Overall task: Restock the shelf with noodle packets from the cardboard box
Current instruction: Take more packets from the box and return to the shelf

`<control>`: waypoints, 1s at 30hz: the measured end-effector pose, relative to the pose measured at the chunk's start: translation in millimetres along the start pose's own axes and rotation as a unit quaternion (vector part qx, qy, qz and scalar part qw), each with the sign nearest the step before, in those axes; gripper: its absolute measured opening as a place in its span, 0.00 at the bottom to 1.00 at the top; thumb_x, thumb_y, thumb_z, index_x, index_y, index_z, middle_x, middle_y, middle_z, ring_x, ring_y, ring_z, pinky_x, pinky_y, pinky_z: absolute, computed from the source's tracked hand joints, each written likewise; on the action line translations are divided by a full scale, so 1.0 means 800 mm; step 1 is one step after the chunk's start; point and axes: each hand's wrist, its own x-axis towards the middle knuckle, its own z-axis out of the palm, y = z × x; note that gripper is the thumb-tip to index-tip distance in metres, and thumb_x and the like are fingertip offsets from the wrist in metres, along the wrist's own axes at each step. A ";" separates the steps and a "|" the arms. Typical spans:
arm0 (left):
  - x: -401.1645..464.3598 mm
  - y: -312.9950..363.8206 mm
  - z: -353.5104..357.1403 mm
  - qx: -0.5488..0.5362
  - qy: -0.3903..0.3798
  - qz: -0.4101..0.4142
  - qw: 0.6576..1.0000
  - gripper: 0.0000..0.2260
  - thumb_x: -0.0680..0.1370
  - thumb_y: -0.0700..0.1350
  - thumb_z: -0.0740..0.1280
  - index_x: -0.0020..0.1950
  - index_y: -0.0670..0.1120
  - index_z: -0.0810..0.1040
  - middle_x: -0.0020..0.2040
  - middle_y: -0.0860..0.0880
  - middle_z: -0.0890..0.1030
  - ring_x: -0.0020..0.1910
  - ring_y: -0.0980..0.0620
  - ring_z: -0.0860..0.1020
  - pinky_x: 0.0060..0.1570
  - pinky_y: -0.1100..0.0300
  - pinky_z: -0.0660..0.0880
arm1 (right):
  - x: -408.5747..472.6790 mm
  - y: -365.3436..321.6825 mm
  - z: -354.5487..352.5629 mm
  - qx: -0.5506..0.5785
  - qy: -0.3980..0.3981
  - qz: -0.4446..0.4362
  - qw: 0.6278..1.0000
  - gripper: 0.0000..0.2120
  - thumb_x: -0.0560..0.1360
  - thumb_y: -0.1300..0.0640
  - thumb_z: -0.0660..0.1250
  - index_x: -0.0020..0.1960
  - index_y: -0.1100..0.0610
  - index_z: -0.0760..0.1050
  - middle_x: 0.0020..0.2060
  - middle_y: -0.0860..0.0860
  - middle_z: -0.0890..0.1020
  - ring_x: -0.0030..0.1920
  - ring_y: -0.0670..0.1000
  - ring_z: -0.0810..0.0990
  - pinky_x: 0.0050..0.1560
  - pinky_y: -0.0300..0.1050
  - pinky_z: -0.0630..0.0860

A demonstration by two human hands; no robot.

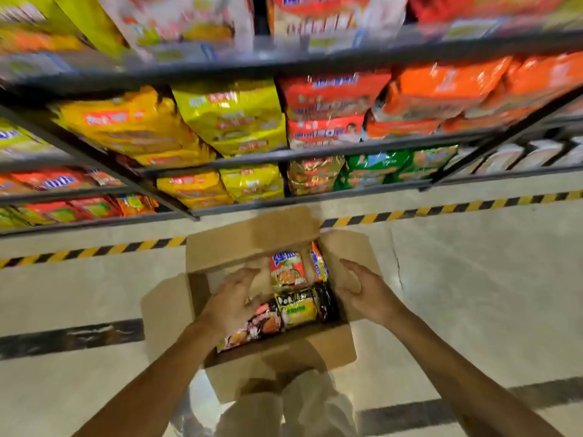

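Observation:
An open cardboard box (252, 241) sits on the floor in front of the shelf (315, 149). Inside lie several noodle packets: a red one (287, 269), a yellow one (298, 307), a black one (326, 302) and a pink one (265, 321). My left hand (232, 302) hovers over the box's left side with fingers spread, holding nothing. Over the right flap, my right hand (366, 288) is held with its palm facing inward, fingers straight and empty.
The shelf's tiers are packed with yellow (227, 115), red (325, 102), orange (441, 89) and green (378, 168) noodle packs. Black-and-yellow hazard tape (441, 209) runs along the floor by the shelf's foot. My knees (284, 405) are below the box.

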 end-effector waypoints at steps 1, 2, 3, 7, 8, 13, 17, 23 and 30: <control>0.024 -0.014 0.024 -0.014 0.005 -0.004 1.000 0.25 0.80 0.49 0.65 0.76 0.46 0.65 0.73 0.46 0.69 0.73 0.46 0.66 0.71 0.57 0.63 | 0.024 0.020 0.018 0.008 0.000 0.010 1.000 0.29 0.76 0.58 0.72 0.75 0.56 0.66 0.68 0.52 0.75 0.68 0.52 0.73 0.58 0.28 0.62; 0.040 -0.025 0.046 -0.032 0.005 -0.017 0.999 0.25 0.80 0.47 0.65 0.76 0.47 0.65 0.74 0.47 0.68 0.74 0.46 0.65 0.70 0.60 0.63 | 0.039 0.038 0.034 0.016 0.001 0.016 1.000 0.29 0.76 0.58 0.72 0.74 0.55 0.66 0.67 0.51 0.76 0.67 0.51 0.73 0.58 0.29 0.63; 0.063 -0.043 0.073 -0.058 0.001 -0.028 0.998 0.24 0.81 0.46 0.65 0.76 0.48 0.64 0.75 0.48 0.66 0.74 0.47 0.65 0.69 0.62 0.63 | 0.062 0.058 0.056 0.025 0.009 0.010 1.000 0.29 0.76 0.59 0.72 0.74 0.55 0.66 0.65 0.49 0.75 0.66 0.49 0.73 0.58 0.29 0.63; 0.139 -0.109 0.193 -0.097 -0.022 -0.053 0.994 0.25 0.80 0.54 0.60 0.77 0.51 0.64 0.75 0.50 0.67 0.74 0.50 0.64 0.72 0.59 0.61 | 0.135 0.140 0.142 0.063 0.009 0.000 0.998 0.26 0.74 0.42 0.70 0.68 0.40 0.65 0.59 0.33 0.71 0.59 0.35 0.72 0.56 0.21 0.63; 0.157 -0.125 0.220 -0.094 -0.025 -0.059 0.994 0.24 0.81 0.53 0.61 0.76 0.51 0.64 0.74 0.51 0.67 0.74 0.50 0.64 0.73 0.62 0.57 | 0.153 0.161 0.163 0.068 0.014 -0.001 0.998 0.22 0.74 0.43 0.69 0.64 0.35 0.64 0.57 0.30 0.70 0.56 0.30 0.72 0.53 0.19 0.64; 0.244 -0.182 0.327 -0.100 -0.059 -0.067 0.991 0.23 0.82 0.49 0.62 0.77 0.53 0.62 0.75 0.52 0.65 0.74 0.51 0.63 0.69 0.60 0.61 | 0.227 0.264 0.259 0.056 0.021 0.037 0.998 0.29 0.76 0.52 0.71 0.73 0.41 0.66 0.65 0.37 0.72 0.64 0.38 0.71 0.62 0.34 0.68; 0.315 -0.219 0.389 -0.136 -0.058 -0.098 0.984 0.25 0.81 0.49 0.65 0.77 0.50 0.62 0.74 0.50 0.67 0.72 0.50 0.66 0.67 0.61 0.63 | 0.267 0.320 0.313 0.048 0.015 0.043 0.998 0.32 0.76 0.50 0.71 0.76 0.41 0.61 0.69 0.37 0.69 0.69 0.41 0.68 0.66 0.38 0.67; 0.408 -0.247 0.473 -0.236 0.030 -0.189 0.953 0.29 0.77 0.42 0.71 0.75 0.44 0.64 0.68 0.45 0.70 0.67 0.46 0.71 0.60 0.61 0.68 | 0.302 0.375 0.358 0.042 0.038 0.040 0.998 0.31 0.75 0.49 0.72 0.72 0.33 0.62 0.66 0.29 0.69 0.65 0.34 0.67 0.63 0.21 0.59; 0.470 -0.250 0.521 -0.351 0.102 -0.282 0.887 0.31 0.72 0.46 0.77 0.69 0.47 0.64 0.57 0.50 0.78 0.53 0.48 0.79 0.52 0.54 0.76 | 0.315 0.403 0.377 0.082 0.045 0.011 0.996 0.32 0.76 0.48 0.70 0.72 0.30 0.59 0.68 0.28 0.66 0.69 0.30 0.64 0.67 0.36 0.66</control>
